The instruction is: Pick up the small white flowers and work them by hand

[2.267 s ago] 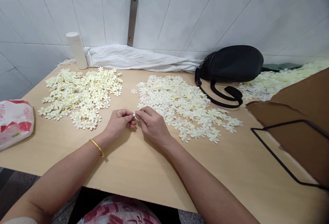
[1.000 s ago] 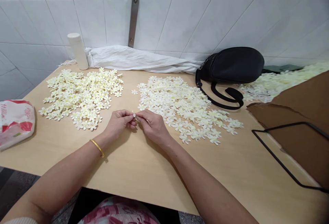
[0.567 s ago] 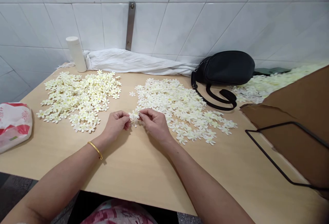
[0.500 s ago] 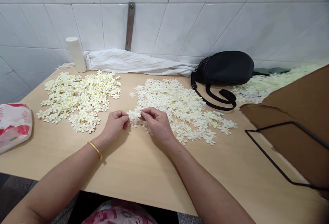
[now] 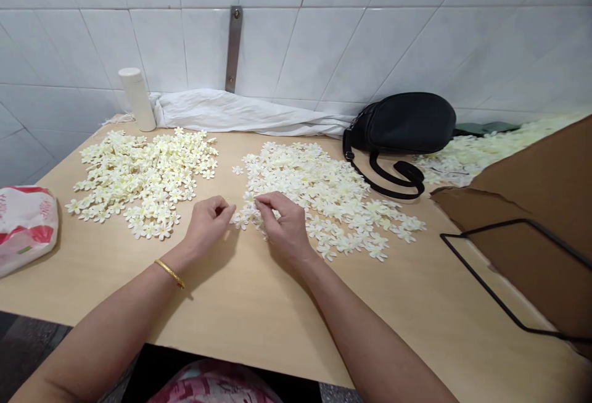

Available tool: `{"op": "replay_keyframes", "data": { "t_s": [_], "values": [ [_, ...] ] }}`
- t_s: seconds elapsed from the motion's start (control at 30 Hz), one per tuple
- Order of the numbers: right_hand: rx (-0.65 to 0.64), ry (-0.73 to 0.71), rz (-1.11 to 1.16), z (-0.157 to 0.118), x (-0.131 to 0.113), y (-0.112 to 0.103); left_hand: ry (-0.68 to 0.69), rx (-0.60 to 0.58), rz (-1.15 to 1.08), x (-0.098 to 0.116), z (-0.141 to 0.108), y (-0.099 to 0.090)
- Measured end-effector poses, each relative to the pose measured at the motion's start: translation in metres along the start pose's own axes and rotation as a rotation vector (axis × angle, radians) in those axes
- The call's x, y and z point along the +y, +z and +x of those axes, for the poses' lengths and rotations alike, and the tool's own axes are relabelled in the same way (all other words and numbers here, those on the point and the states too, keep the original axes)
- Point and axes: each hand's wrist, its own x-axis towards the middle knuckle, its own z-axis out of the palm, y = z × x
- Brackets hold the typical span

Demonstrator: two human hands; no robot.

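My left hand (image 5: 210,224), a gold bangle on its wrist, is closed in a pinch just above the table. What its fingertips hold, if anything, is too small to make out. Across a narrow gap, my right hand (image 5: 285,227) pinches a small white flower (image 5: 249,198) at its fingertips. Several more white flowers (image 5: 240,221) lie just below and partly behind that hand. A wide heap of loose white flowers (image 5: 305,174) spreads beyond my right hand. To the left lies a second heap of yellowish-white flowers (image 5: 152,168).
A white bottle (image 5: 137,99) and a rolled white cloth (image 5: 240,112) stand along the tiled wall. A black bag (image 5: 407,122) with its strap sits behind the right heap. Brown cardboard (image 5: 531,205) and a black wire frame (image 5: 490,298) occupy the right; a red-and-white packet (image 5: 28,227) lies left.
My hands have drawn slightly apart. The white flowers that were between both sets of fingertips are now only by my right hand; my left fingers have come away from them.
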Motion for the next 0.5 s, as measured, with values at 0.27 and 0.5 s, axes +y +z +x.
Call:
{"op": "replay_keyframes", "data": {
  "t_s": [0.27,0.5],
  "values": [
    [-0.148,-0.328,-0.228,-0.0027,-0.0080,0.0043,-0.258,-0.169,-0.551,-0.0002,-0.0010,0.0054],
    [-0.200,-0.038,-0.031,0.0040,-0.0050,0.0019,-0.077,-0.226,-0.340,0.0035,-0.0085,0.0090]
  ]
}}
